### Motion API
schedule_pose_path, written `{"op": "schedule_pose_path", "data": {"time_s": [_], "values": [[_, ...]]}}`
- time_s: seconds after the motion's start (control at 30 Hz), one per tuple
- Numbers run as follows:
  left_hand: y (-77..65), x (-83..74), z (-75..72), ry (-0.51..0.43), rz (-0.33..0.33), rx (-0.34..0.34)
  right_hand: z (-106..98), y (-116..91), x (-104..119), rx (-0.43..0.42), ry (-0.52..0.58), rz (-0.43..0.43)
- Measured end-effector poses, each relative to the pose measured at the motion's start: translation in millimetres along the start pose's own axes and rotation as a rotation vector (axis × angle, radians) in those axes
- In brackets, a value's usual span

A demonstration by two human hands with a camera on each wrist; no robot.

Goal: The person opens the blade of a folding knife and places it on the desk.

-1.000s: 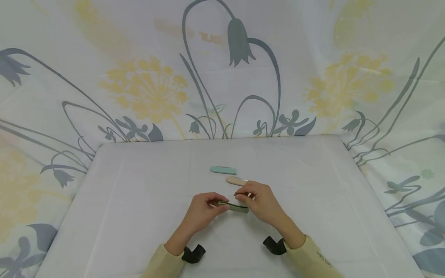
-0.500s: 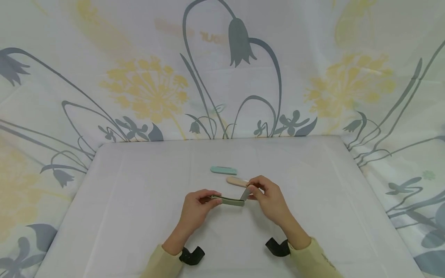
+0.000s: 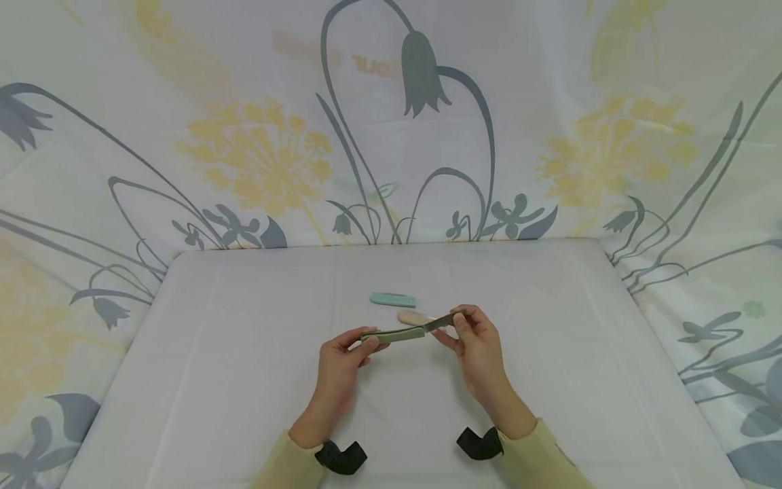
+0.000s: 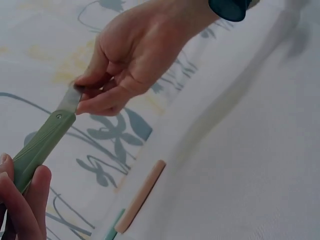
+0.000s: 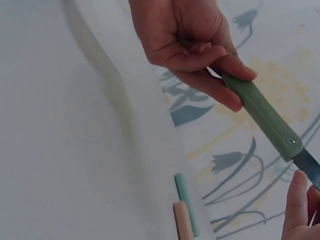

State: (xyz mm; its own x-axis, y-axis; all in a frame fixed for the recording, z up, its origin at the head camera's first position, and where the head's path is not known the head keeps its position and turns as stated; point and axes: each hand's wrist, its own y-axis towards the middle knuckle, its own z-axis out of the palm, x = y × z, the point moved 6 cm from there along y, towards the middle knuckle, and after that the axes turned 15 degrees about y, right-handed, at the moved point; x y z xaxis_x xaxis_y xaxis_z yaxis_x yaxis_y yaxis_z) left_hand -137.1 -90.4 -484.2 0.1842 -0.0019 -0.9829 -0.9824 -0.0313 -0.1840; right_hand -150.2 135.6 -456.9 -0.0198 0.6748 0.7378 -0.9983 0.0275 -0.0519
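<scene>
A green folding knife (image 3: pixel 400 335) is held above the table between both hands. My left hand (image 3: pixel 338 367) grips the far end of its handle, thumb on the near side. With thumb and fingers, my right hand (image 3: pixel 481 350) pinches the blade (image 3: pixel 441 322), which stands swung out from the handle almost in line with it. Up close in the left wrist view, the blade (image 4: pixel 71 99) leaves the handle at a round rivet, its tip hidden by the right fingers. The right wrist view shows the left fingers around the handle's butt (image 5: pixel 245 87).
Behind the hands on the white table (image 3: pixel 256 305) lie a folded teal knife (image 3: pixel 393 299) and a beige one (image 3: pixel 412 317), partly covered by the right hand in the head view. A flower-printed cloth (image 3: pixel 263 149) closes off the back and sides.
The blade has swung out of the green handle, from folded to nearly straight. Both hands have risen slightly and moved apart, the right one now pinching the blade.
</scene>
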Motion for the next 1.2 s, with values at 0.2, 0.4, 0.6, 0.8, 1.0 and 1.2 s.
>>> {"op": "schedule_pose_path", "data": {"time_s": [0.2,0.4,0.6,0.8,1.0,1.2], "values": [[-3.3,3.4,3.0,-0.143,-0.019,-0.019,-1,0,-9,-0.027,0.175,-0.001],[-0.6,2.8,-1.0,-0.114,-0.021,-0.04,-6,0,-7,-0.003,0.083,-0.036],[6.5,-1.9,-8.0,0.033,-0.019,0.028,-17,1,0,-0.007,-0.032,-0.023],[9.5,-4.2,-16.8,0.181,0.014,0.064,-31,6,4,-0.046,-0.223,0.06],[12.8,-4.2,-23.9,0.385,0.104,0.042,-42,7,5,-0.015,-0.42,0.173],[16.4,-3.4,-26.0,0.6,0.184,0.041,-55,5,1,0.029,-0.706,0.232]]}}
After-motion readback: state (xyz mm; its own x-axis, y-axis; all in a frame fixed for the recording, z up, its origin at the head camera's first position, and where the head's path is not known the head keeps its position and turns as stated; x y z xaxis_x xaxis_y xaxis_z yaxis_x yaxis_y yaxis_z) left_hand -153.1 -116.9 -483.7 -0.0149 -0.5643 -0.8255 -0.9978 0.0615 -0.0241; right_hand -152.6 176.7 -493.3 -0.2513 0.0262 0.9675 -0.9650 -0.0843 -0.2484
